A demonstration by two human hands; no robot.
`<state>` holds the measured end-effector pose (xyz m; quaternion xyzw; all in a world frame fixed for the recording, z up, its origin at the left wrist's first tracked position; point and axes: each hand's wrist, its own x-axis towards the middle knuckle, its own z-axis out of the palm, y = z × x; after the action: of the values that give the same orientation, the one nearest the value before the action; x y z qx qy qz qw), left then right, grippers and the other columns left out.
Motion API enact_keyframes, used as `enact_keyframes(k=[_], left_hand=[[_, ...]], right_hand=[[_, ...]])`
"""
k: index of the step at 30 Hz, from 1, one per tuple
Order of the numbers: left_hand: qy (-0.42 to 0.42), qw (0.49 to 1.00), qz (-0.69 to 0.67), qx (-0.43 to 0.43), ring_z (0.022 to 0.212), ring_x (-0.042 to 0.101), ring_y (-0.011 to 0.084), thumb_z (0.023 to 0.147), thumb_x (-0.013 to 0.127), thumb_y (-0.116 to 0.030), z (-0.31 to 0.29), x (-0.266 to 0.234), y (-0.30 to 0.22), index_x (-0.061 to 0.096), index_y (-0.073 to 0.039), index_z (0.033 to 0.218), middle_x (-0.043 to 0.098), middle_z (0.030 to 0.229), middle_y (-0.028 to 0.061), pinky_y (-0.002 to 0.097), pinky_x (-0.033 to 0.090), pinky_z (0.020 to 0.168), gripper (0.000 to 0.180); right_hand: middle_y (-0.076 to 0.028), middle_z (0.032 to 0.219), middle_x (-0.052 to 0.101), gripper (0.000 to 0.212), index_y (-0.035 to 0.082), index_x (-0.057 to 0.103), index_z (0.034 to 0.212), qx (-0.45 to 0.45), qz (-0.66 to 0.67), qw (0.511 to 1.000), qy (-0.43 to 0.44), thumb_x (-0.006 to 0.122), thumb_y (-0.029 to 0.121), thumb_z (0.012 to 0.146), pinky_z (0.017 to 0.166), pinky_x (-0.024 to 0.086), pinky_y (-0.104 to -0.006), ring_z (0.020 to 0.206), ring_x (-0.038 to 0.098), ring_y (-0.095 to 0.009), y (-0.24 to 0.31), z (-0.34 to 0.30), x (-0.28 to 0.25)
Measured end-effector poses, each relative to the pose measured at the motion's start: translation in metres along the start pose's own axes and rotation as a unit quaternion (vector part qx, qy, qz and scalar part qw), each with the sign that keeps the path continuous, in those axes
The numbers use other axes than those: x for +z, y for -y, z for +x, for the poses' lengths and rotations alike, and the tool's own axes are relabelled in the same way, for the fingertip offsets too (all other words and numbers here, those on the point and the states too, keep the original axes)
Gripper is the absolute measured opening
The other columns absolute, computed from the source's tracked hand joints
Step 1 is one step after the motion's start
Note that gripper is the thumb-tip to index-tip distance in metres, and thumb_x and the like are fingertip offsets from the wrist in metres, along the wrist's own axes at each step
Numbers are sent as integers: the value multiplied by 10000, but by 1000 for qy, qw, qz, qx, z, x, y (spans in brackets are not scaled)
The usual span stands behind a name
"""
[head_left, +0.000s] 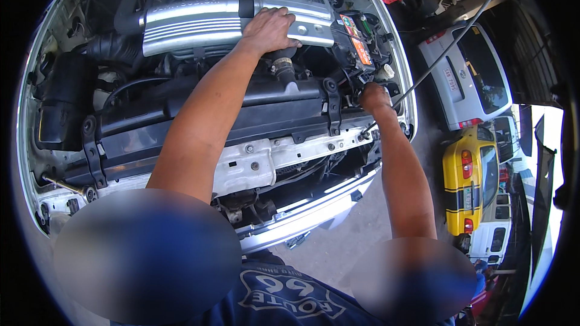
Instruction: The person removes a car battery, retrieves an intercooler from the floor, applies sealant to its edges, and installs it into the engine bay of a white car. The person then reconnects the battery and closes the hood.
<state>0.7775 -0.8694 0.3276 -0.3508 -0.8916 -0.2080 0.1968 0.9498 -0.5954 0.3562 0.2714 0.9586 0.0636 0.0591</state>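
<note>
In an open car engine bay, my left hand (270, 30) rests on the silver ribbed engine cover (193, 26), palm down, thumb apart from the fingers. Just below that hand runs a short black hose with a metal clamp (283, 66). My right hand (376, 96) is low in the front right corner of the bay, its fingers curled down. What they grip, if anything, is hidden. Beyond it lies the battery (356, 41) with an orange label, and a white cap (385, 72) sits close by.
A thin prop rod (444, 51) slants up past my right forearm. The black radiator top (229, 105) and white front crossmember (241, 166) span the near side. At left stands a black air box (66, 96). A silver van (450, 75) and yellow car (462, 181) are parked at right.
</note>
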Motion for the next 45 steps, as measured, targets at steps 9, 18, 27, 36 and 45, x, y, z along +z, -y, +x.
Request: enact_keyframes(k=[9,18,27,36,45], left_hand=[[21,1000,-7,-10,1196,590,312,720,791,-543,1,-6,-1,658,-72,1209,631,1240,131,428,429,1063,692],[40,999,-4,-23,1232,565,332,756,765,-550,1,-13,-6,647,-30,1210,614,1262,158,446,407,1093,701],[27,989,135,-58,1190,587,351,741,748,-623,8,-4,-22,649,-20,1173,607,1273,163,454,449,1053,749],[3,980,195,-49,1121,601,339,696,757,-670,14,8,-24,641,4,1060,620,1146,179,425,454,1026,775],[-30,982,181,-34,1063,610,356,645,833,-601,11,14,-18,648,25,988,621,1095,185,422,476,987,738]], right_hand=[[-248,1223,646,306,4,699,1114,-18,-32,999,25,613,151,860,992,510,-439,1171,622,-363,-4,3,8],[-218,1018,693,172,46,655,1029,-156,10,964,-214,525,91,924,829,560,-445,953,682,-387,5,-42,24],[28,763,537,210,56,703,1134,-43,720,666,-191,604,180,997,485,314,-200,541,416,-17,-101,-111,9],[-137,1003,668,266,49,704,1064,-476,341,809,-54,750,130,815,829,537,-421,951,663,-341,-106,45,47],[-122,1078,615,195,66,674,1014,-499,237,828,-89,623,23,830,694,567,-423,824,686,-345,-105,45,44]])
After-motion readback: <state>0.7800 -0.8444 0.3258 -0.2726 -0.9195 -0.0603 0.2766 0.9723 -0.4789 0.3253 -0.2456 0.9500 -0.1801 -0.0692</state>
